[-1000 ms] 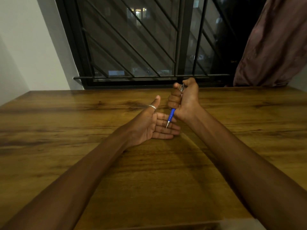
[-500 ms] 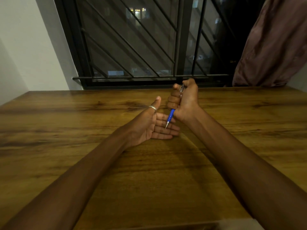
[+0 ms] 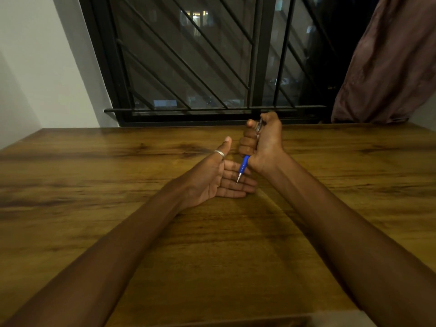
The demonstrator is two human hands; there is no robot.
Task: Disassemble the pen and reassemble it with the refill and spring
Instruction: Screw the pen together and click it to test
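My right hand [image 3: 264, 140] is closed in a fist around a pen [image 3: 244, 165], held nearly upright above the table. The pen's blue grip and metal tip stick out below the fist, and its clear upper end with a clip shows at the top by my thumb. My left hand [image 3: 219, 178] lies open, palm up, just under the pen's tip, fingers together and thumb raised, with a silver ring on the thumb. The tip hovers close over the left fingers. No loose refill or spring is visible.
The wooden table [image 3: 118, 208] stretches wide on both sides and toward me. A black barred window [image 3: 200, 67] runs along the far edge, with a white wall at left and a brown curtain [image 3: 389, 67] at the back right.
Both hands stay in nearly the same pose; the view has shifted only slightly.
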